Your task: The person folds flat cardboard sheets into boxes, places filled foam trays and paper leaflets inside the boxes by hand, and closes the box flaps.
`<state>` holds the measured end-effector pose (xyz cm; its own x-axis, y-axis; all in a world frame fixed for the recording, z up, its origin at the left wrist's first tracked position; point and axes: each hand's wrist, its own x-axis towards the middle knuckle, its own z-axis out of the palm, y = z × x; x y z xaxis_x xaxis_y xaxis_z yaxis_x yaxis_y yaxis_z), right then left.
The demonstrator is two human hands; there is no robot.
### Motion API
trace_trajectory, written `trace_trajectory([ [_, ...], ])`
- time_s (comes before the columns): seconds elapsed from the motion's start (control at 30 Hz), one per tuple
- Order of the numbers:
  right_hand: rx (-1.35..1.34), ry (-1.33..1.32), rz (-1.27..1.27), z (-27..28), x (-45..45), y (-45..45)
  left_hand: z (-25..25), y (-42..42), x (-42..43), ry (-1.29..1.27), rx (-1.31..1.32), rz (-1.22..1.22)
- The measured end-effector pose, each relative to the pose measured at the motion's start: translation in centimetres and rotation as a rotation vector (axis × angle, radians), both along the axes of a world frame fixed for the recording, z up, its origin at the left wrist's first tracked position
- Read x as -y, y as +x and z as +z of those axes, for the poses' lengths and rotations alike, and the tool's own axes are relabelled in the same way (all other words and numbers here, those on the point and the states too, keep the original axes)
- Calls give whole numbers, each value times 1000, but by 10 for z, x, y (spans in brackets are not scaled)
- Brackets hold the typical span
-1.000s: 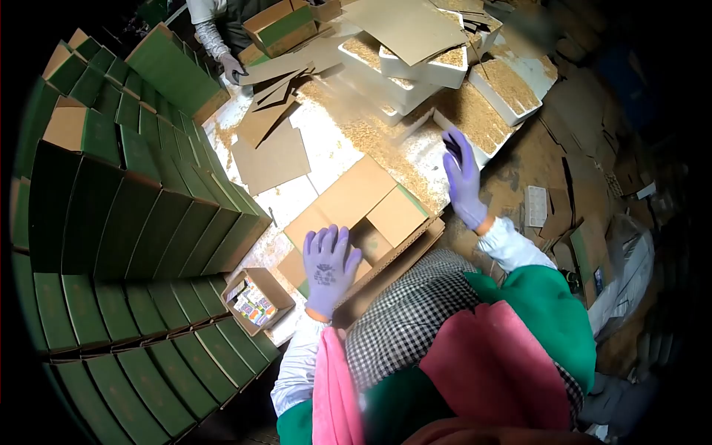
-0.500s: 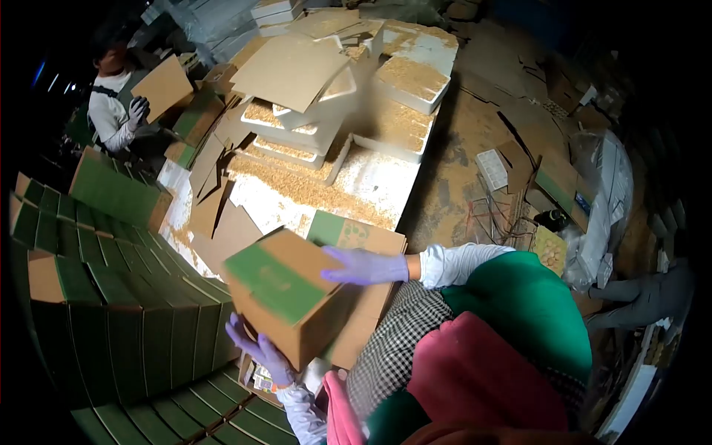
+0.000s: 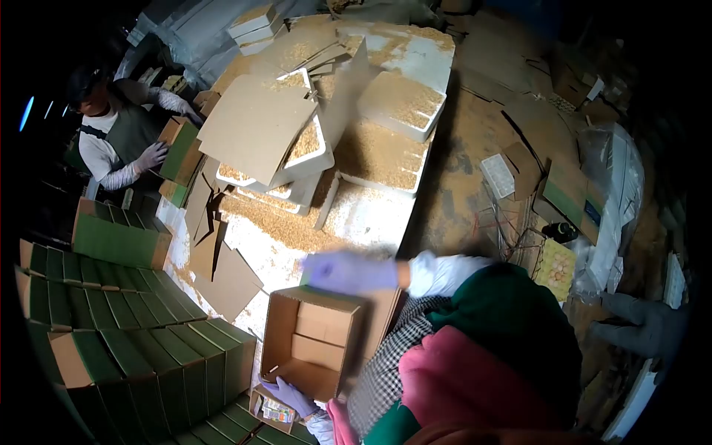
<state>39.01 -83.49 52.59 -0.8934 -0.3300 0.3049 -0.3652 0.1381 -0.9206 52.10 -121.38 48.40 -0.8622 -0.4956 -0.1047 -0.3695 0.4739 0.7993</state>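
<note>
An empty cardboard box (image 3: 315, 337) stands tipped with its open side facing me at the front of the table. My left hand (image 3: 295, 398), in a purple glove, rests against the box's near edge with its fingers stretched out. Beyond the far edge of the box, my right hand (image 3: 352, 272), also in a purple glove, is smeared by motion. It is close to flat cardboard pieces (image 3: 382, 304) lying beside the box, and its fingers cannot be made out.
Green boxes (image 3: 170, 345) are stacked at left. White foam trays (image 3: 320, 159) with sawdust-like grains stand on the table under a cardboard sheet (image 3: 259, 122). A co-worker (image 3: 111, 141) handles a green-and-brown box (image 3: 180, 152). A small carton (image 3: 273, 410) with printed items lies near my left hand.
The box has turned from its green-printed side to its open side and moved lower. My right hand has left the box top. The co-worker now has both hands at a box.
</note>
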Motion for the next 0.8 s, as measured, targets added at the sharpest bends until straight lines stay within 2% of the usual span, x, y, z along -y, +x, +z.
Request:
trace_trajectory([
  [0.07,-195,57,-862,-45,-138,-64,-29,4,15,40,-73,18],
  [0.13,119,-456,-1299,-92,-293,-112,-44,-2,23,17,-64,80],
  [0.17,288,-234,-1398,-149,-368,-126,-30,-7,12,5,8,88],
  [0.2,468,-7,-1460,-201,-438,-140,-16,-11,-1,132,-13,124],
  [0.23,479,185,-1291,-204,-450,-141,-9,-15,-10,256,-38,161],
  [0.27,453,359,-1123,-205,-460,-142,-22,-14,5,88,7,131],
  [0.37,532,-602,-1370,-180,-412,-174,-38,-5,19,36,-67,139],
  [0.47,402,-558,-1565,-194,-406,-192,-38,-6,22,0,-24,75],
  [0.53,253,-647,-1403,-166,-379,-170,-45,1,31,-44,12,112],
  [0.57,379,-638,-1341,-141,-367,-147,-44,0,33,-180,31,45],
  [0.6,308,-897,-1237,-132,-354,-128,-47,1,37,-106,12,56],
  [0.63,306,-1042,-1071,-118,-345,-98,-53,1,42,-29,-10,72],
  [0.67,426,-1078,-987,-99,-334,-65,-61,-1,47,51,-41,98],
  [0.7,398,-1051,-862,-99,-324,-36,-67,0,46,129,-70,136],
  [0.73,510,-994,-851,-55,-291,-5,-64,1,34,129,-90,138],
  [0.8,667,-1172,-551,-29,-251,37,-53,-6,20,62,-109,145],
])
